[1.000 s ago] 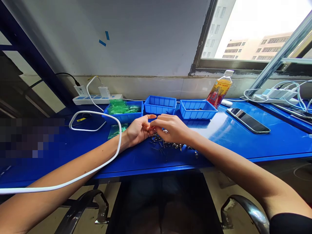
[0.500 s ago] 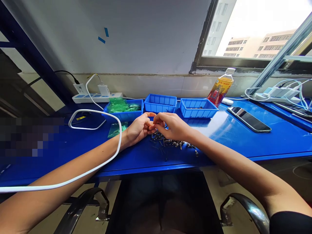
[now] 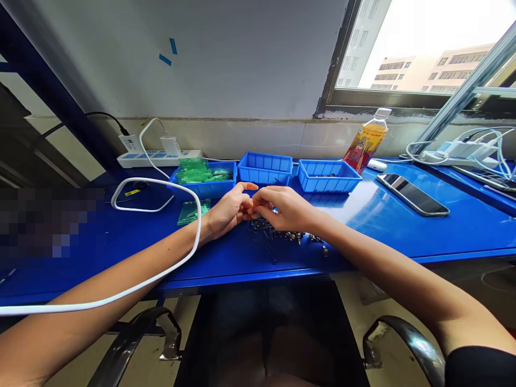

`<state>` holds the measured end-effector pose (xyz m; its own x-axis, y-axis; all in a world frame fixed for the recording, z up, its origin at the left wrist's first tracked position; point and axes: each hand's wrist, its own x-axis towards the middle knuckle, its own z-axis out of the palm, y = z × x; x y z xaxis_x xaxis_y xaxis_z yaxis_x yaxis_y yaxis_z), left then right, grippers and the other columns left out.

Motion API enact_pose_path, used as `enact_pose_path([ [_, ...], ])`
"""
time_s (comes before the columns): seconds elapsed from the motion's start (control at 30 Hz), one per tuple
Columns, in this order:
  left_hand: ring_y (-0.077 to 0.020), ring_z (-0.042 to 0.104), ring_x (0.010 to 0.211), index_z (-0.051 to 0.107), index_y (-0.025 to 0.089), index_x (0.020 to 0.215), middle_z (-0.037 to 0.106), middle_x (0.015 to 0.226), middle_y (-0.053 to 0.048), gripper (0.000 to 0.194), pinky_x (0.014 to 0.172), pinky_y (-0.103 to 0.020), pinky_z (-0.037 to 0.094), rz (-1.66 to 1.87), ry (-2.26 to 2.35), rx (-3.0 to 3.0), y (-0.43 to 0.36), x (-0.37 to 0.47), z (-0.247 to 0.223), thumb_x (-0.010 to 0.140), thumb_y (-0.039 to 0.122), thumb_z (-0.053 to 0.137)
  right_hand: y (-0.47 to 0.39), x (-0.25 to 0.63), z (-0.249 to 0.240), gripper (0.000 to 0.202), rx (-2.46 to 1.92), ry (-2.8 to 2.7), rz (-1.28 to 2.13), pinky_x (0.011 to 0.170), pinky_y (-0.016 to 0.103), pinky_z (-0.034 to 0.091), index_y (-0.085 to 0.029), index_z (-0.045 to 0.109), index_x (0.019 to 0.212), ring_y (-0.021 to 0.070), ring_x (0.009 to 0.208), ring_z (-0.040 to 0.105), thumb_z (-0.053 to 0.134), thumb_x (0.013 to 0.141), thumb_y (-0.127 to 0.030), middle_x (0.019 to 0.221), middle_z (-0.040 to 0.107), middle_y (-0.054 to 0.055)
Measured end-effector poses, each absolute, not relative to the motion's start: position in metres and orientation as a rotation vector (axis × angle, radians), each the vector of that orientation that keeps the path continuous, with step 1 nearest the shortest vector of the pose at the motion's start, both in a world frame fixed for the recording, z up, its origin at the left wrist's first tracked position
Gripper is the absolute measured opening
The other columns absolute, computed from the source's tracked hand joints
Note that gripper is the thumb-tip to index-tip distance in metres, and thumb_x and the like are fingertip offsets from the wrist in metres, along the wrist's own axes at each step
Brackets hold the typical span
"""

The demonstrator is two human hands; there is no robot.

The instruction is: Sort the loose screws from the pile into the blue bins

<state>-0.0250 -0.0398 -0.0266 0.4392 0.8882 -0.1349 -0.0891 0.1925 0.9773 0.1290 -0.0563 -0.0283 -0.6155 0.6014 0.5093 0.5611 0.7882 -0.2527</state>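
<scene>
My left hand (image 3: 229, 210) and my right hand (image 3: 284, 208) meet fingertip to fingertip over the blue table (image 3: 346, 228). Both are pinched closed; whatever lies between the fingers is too small to make out. The left index finger points out to the right. Beneath and beside my right hand lies a pile of small metal parts and thin pins (image 3: 292, 235). A green plastic bag (image 3: 188, 212) lies just behind my left wrist.
Along the wall stand a blue bin (image 3: 203, 188) with green bags, a second blue bin (image 3: 265, 176), and a third (image 3: 328, 185) holding small parts. A bottle (image 3: 365, 142) and a phone (image 3: 413, 194) are right. A white cable (image 3: 195, 236) crosses over my left forearm.
The view has shifted slightly. Both hands stay together over the same spot, with only small movement of the fingers.
</scene>
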Motion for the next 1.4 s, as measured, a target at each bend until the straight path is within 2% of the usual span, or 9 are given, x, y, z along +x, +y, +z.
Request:
enact_pose_path([
  [0.3, -0.0093, 0.051, 0.046, 0.045, 0.015, 0.100, 0.053, 0.051, 0.005, 0.040, 0.054, -0.021, 0.045, 0.844, 0.874, 1.150, -0.039, -0.026, -0.026, 0.062, 0.002, 0.043, -0.055, 0.131, -0.028, 0.007, -0.830, -2.327, 0.127, 0.059, 0.022, 0.037, -0.016, 0.050, 0.077, 0.0084, 0.060, 0.047, 0.048, 0.078, -0.009, 0.067, 0.056, -0.001],
  [0.5, -0.0105, 0.052, 0.047, 0.047, 0.016, 0.095, 0.052, 0.051, 0.004, 0.035, 0.048, -0.018, 0.040, 0.846, 0.873, 1.149, -0.039, -0.026, -0.027, 0.062, 0.005, 0.044, -0.055, 0.130, -0.029, 0.007, -0.865, -2.369, 0.118, 0.060, 0.023, 0.037, -0.016, 0.052, 0.077, 0.0088, 0.061, 0.048, 0.048, 0.079, -0.011, 0.067, 0.057, 0.000],
  [0.8, -0.0103, 0.050, 0.047, 0.046, 0.016, 0.094, 0.054, 0.053, 0.003, 0.033, 0.047, -0.018, 0.036, 0.842, 0.921, 1.192, -0.043, -0.025, -0.024, 0.064, 0.004, 0.044, -0.056, 0.129, -0.032, 0.008, -0.970, -2.424, -0.101, 0.059, 0.024, 0.035, -0.015, 0.054, 0.081, 0.0130, 0.067, 0.055, 0.046, 0.080, -0.014, 0.075, 0.063, 0.004],
  [1.0, -0.0107, 0.052, 0.049, 0.046, 0.016, 0.096, 0.054, 0.055, 0.003, 0.036, 0.053, -0.020, 0.041, 0.868, 0.945, 1.145, -0.042, -0.024, -0.026, 0.062, 0.004, 0.044, -0.061, 0.123, -0.028, 0.006, -1.122, -2.491, -0.164, 0.060, 0.026, 0.034, -0.016, 0.052, 0.082, 0.0160, 0.071, 0.058, 0.046, 0.081, -0.013, 0.079, 0.065, 0.006],
  [1.17, -0.0108, 0.050, 0.045, 0.045, 0.016, 0.098, 0.051, 0.050, 0.005, 0.042, 0.051, -0.021, 0.042, 0.906, 0.952, 1.075, -0.042, -0.020, -0.025, 0.058, 0.003, 0.042, -0.062, 0.120, -0.026, 0.007, -1.202, -2.498, -0.241, 0.058, 0.026, 0.032, -0.016, 0.052, 0.082, 0.0171, 0.072, 0.058, 0.045, 0.081, -0.013, 0.079, 0.065, 0.007],
  [1.4, -0.0078, 0.047, 0.041, 0.043, 0.017, 0.093, 0.049, 0.048, 0.007, 0.040, 0.042, -0.015, 0.033, 1.025, 1.014, 1.021, -0.039, -0.021, -0.024, 0.057, 0.000, 0.040, -0.064, 0.117, -0.029, 0.011, -1.185, -2.502, -0.250, 0.058, 0.027, 0.033, -0.015, 0.053, 0.085, 0.0176, 0.072, 0.057, 0.044, 0.080, -0.013, 0.078, 0.064, 0.007],
])
